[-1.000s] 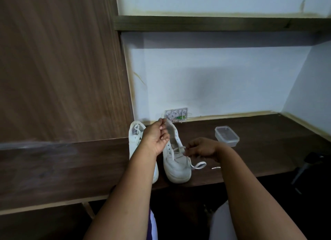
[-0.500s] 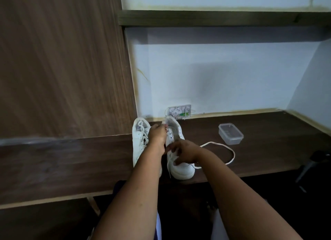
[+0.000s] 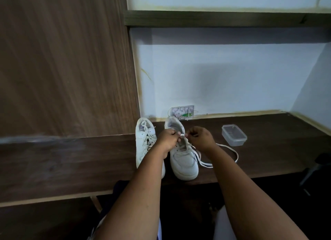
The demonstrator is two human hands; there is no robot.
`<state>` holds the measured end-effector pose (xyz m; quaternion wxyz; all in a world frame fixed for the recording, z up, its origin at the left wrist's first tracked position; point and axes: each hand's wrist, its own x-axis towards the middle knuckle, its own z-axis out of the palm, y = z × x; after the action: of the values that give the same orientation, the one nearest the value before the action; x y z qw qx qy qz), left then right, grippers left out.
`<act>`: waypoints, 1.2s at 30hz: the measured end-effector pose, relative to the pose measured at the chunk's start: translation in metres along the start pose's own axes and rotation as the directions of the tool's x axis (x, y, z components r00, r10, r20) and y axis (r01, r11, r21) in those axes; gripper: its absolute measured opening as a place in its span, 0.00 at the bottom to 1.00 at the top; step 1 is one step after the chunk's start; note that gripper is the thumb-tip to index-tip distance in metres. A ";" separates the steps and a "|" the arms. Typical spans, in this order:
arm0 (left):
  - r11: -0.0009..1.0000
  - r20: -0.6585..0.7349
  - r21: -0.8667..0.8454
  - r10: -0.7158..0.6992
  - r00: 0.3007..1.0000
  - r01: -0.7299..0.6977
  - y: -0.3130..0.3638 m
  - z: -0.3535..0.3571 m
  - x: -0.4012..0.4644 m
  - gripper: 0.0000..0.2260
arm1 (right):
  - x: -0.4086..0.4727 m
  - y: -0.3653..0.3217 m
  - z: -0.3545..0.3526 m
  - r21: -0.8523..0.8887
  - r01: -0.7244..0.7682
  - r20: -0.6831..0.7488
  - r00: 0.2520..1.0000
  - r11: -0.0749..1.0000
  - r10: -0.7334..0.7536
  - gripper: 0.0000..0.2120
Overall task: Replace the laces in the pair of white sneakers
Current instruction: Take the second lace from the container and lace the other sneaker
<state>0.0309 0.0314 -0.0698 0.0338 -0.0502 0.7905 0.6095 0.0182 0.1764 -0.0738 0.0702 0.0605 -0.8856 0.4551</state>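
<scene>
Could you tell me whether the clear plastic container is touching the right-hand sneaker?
Apart. In the head view, bare dark tabletop and a loop of lace lie between the container and the right-hand sneaker.

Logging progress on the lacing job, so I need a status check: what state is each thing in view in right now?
Left sneaker: upright on the desk, laced.
Right sneaker: upright on the desk, partly laced.
Lace: loose end trailing over the desk.
Left hand: pinches the lace over the right sneaker.
Right hand: pinches the lace there too.
Plastic container: lid on, looks empty.
</scene>
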 end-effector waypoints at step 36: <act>0.911 -0.234 0.344 -0.151 0.960 0.227 -0.023 0.003 0.015 0.11 | 0.005 0.025 0.028 0.035 -0.117 0.267 0.958 0.993 0.103 0.12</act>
<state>0.0187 0.0276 -0.0943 0.0211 -0.1812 0.8811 0.4364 0.0066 0.1683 -0.1090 -0.0758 0.0731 -0.8772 0.4684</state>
